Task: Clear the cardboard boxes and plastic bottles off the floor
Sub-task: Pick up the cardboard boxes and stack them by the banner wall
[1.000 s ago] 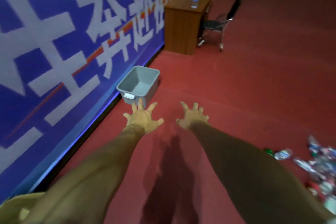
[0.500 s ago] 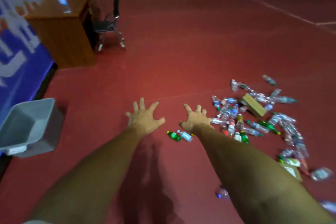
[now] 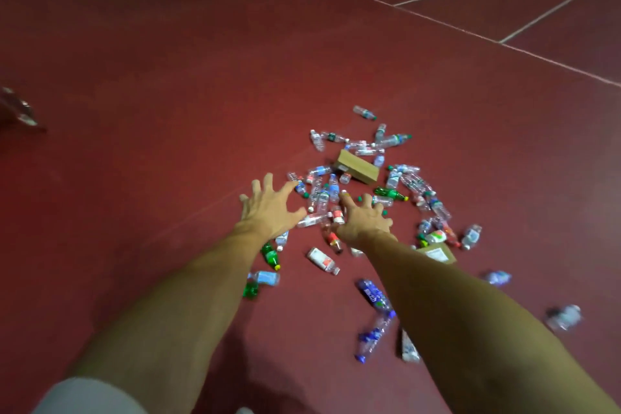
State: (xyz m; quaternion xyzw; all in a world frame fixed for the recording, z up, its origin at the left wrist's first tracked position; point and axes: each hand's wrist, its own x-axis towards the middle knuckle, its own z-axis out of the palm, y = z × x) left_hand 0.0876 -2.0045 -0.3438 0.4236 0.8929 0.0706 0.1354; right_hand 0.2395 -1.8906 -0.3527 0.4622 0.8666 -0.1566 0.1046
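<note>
Several plastic bottles (image 3: 322,193) lie scattered in a heap on the red floor, clear ones and a few green ones (image 3: 389,193). A brown cardboard box (image 3: 357,166) lies on its side among them, and a flatter cardboard piece (image 3: 437,252) shows beside my right forearm. My left hand (image 3: 268,207) and my right hand (image 3: 364,220) are stretched out in front of me above the near side of the heap, fingers spread, holding nothing. A blue-labelled bottle (image 3: 373,296) lies under my right arm.
White court lines (image 3: 447,25) cross the red floor at the upper right. A chair's metal leg (image 3: 20,111) shows blurred at the left edge. Stray bottles (image 3: 566,316) lie at the lower right.
The view has swung right, away from the blue banner, grey bin and wooden desk, onto the bottle heap. Both hands stay spread and empty.
</note>
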